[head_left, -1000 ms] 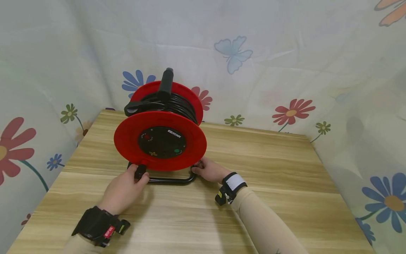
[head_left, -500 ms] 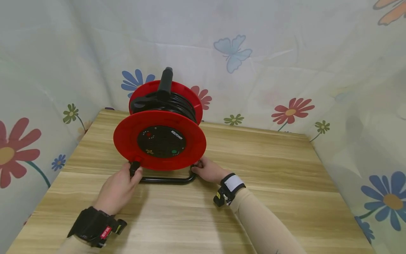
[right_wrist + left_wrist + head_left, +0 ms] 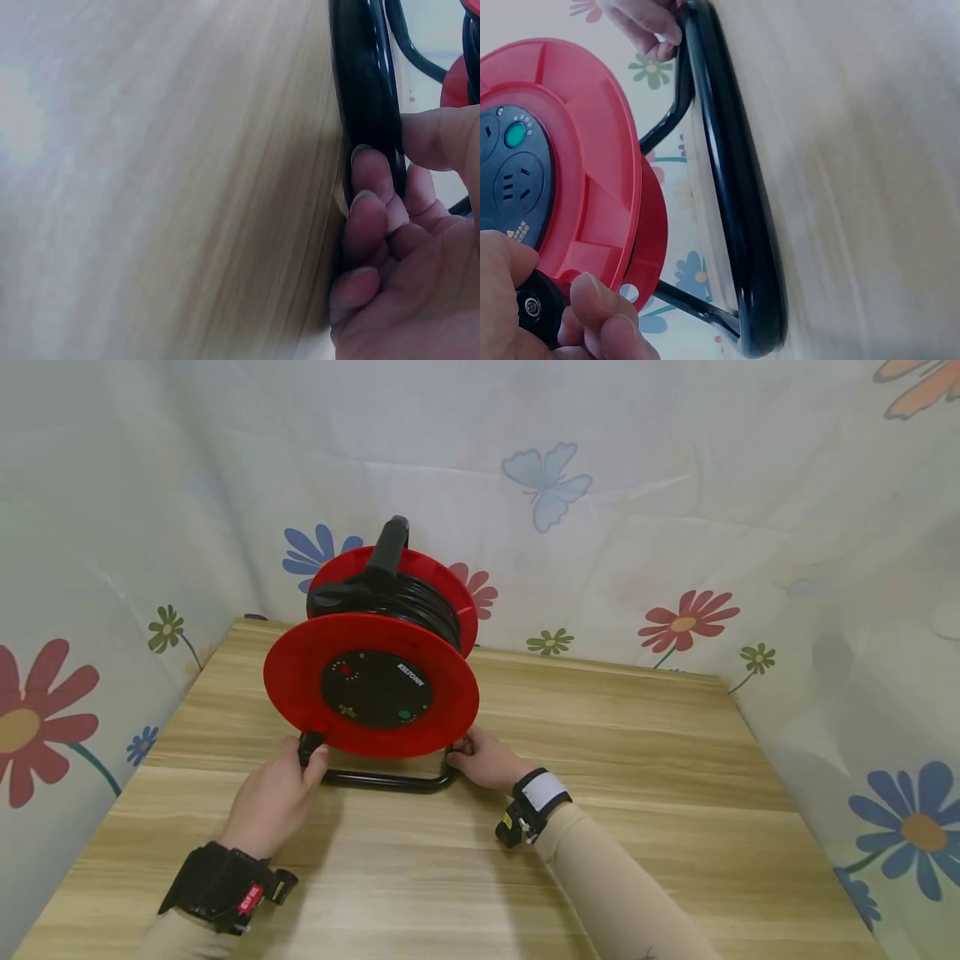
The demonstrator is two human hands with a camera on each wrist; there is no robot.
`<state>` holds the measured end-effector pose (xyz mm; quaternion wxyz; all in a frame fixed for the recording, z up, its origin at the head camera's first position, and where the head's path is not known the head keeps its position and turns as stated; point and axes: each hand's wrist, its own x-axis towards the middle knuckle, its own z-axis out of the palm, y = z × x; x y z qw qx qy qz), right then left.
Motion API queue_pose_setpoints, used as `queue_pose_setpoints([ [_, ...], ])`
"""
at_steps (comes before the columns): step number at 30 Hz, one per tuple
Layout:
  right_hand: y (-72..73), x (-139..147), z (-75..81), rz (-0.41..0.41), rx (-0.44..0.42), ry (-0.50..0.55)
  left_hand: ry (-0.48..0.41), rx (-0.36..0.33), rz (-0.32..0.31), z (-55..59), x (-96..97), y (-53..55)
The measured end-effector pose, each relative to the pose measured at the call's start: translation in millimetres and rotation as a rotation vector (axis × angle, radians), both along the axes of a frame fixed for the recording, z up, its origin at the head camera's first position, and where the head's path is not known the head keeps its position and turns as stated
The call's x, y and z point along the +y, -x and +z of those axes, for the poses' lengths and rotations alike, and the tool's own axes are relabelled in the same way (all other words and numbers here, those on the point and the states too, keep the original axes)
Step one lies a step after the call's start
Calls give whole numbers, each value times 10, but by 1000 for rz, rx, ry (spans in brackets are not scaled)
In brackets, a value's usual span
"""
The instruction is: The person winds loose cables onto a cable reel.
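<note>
A cable reel with red discs [image 3: 442, 702] stands on the wooden table, with black cable [image 3: 423, 606] wound between the discs. Low on the front disc is a black crank knob [image 3: 310, 747], which my left hand [image 3: 272, 797] holds between thumb and fingers. My right hand [image 3: 489, 762] grips the right side of the black tubular stand [image 3: 390, 782] near the tabletop. In the right wrist view, its fingers curl round the tube [image 3: 367, 82]. Sockets [image 3: 521, 186] and a green button [image 3: 515, 135] show on the dark centre panel in the left wrist view.
The reel's black carrying handle [image 3: 388, 556] rises above the cable. A wooden tabletop [image 3: 600, 777] spreads out to the right. Behind it hangs a pale curtain [image 3: 637, 485] printed with flowers and a butterfly.
My left hand has carried the knob left and slightly up, and the front disc has turned a little clockwise. The cable's loose end has moved up. My right hand keeps its grip on the stand.
</note>
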<state>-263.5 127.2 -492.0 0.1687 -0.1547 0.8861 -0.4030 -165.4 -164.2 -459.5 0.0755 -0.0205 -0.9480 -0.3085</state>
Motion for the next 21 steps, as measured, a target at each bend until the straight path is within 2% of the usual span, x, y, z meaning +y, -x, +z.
queue_pose_setpoints([
  [8,-6,-18,-26,13,-6,-5,10,13,-4,-17,-2,-42],
  [14,8,-35,-13,26,45,-7,9,36,-6,-13,33,-87],
  [19,-20,10,-21,2,63,-21,11,3,-27,4,51,-91],
  [21,-54,48,5,-24,55,-37,25,32,-13,18,66,-100],
])
